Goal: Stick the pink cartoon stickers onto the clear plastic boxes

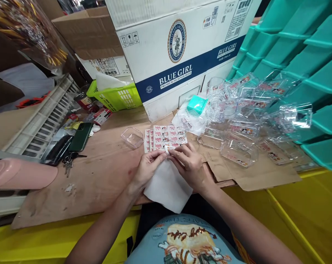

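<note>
Centre frame: left hand (150,165), right hand (191,167), fingers pinched together on small sticker (167,148) above white sheet (169,187). Likely sticker-peeling step; next move calls for light, edge-only grip.

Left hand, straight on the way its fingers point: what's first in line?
The left hand would meet the fingertips of the right hand, right at the small white piece between them. Any gap is too small to judge.
</note>
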`<state>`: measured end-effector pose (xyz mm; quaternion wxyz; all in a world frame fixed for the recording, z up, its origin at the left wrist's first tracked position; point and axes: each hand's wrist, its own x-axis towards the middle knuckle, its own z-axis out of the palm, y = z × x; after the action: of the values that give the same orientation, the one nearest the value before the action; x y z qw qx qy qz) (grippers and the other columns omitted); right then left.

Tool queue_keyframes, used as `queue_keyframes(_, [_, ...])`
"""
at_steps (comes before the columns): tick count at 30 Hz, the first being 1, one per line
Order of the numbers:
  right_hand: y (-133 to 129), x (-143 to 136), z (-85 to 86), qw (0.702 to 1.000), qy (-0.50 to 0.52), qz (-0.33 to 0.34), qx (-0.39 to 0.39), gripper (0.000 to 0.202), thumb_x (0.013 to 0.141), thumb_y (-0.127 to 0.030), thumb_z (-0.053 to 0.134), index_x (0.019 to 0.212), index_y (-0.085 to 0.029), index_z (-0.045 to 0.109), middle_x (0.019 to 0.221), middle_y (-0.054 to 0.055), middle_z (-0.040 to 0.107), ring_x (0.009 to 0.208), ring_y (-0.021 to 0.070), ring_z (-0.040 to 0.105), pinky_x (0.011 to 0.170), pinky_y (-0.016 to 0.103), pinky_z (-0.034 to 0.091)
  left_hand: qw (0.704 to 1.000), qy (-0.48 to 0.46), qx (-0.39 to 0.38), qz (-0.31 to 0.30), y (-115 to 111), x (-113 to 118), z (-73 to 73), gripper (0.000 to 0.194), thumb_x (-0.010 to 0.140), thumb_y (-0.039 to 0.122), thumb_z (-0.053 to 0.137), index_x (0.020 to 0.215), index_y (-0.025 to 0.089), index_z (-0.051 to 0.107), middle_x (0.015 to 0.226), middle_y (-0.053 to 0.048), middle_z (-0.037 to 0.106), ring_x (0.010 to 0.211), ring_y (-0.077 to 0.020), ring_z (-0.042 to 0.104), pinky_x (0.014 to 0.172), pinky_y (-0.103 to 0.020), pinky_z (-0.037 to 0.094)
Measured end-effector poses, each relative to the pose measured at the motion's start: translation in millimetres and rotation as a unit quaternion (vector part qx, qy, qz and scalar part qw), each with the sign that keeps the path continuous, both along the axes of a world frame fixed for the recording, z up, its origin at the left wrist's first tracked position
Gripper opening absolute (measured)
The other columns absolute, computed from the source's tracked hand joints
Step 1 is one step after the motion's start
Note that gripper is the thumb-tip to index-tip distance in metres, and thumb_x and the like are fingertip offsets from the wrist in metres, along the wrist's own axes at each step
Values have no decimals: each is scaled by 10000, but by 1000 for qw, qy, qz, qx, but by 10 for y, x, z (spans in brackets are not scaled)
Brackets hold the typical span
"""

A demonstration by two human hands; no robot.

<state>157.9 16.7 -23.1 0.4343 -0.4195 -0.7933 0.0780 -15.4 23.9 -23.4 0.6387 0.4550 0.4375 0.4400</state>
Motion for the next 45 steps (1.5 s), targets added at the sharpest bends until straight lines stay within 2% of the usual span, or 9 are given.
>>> queue_keyframes(10, [166,64,-71,923,322,-44,-204,150,870,-256,663,738,-186,686,714,11,632,656,148,568,618,286,450,982,142,123,15,138,-91,-184,175,827,311,672,893,159,729,937,-63,679,880,-183,629,803,-288,505])
queue_keyframes(15, [222,245,47,926,344,-145,-59,102,883,-275,659,820,-201,691,786,22,623,753,169,575,687,309,466,920,285,245,113,220,-123,-128,258,811,337,690,1020,192,732,1062,-98,635,1073,-250,576,1008,-426,445])
queue_keyframes(20, [112,233,-15,985,127,-72,97,162,841,-186,708,967,-265,643,754,-15,640,710,170,556,990,503,412,997,-17,31,-65,18,231,224,436,915,516,530,846,159,772,964,-117,704,1035,-272,629,993,-434,464])
queue_keyframes(23, [3,248,-72,997,33,3,73,232,842,-177,702,1044,-278,649,866,16,700,802,202,596,989,524,403,987,-151,-44,-39,-22,343,239,305,872,416,640,883,142,775,1032,-121,720,1087,-273,625,1001,-426,467])
queue_keyframes(30, [-65,255,0,937,293,-10,-188,117,925,-292,616,990,-242,700,925,55,617,901,206,610,794,361,504,991,-2,132,-7,-31,243,85,262,872,213,634,1115,238,729,1327,-75,588,1300,-258,499,1143,-445,347])
queue_keyframes(36, [14,364,255,928,310,18,-205,359,824,-338,742,1172,-279,680,1021,49,569,1002,206,565,951,371,456,942,167,287,-49,-90,198,152,318,911,224,588,1206,293,685,1422,-70,491,1377,-245,412,1187,-444,277])
queue_keyframes(39, [-70,242,248,867,401,31,-294,244,815,-381,745,1026,-259,733,973,44,618,915,188,586,845,331,493,966,80,236,-67,-125,247,165,399,955,354,527,1352,329,566,1532,-46,396,1451,-259,305,1211,-459,223])
queue_keyframes(43, [-217,-8,115,695,566,70,-438,219,767,-420,780,871,-231,749,888,25,672,784,159,613,791,325,508,964,50,250,-72,-180,356,86,498,965,488,444,1443,348,449,1611,-36,262,1484,-287,228,1206,-492,225])
queue_keyframes(45, [-249,25,85,698,582,47,-415,187,776,-389,777,809,-211,732,811,15,652,764,155,603,776,311,497,939,129,314,-59,-152,355,35,588,888,510,585,1439,351,454,1625,-36,219,1494,-313,180,1213,-512,186])
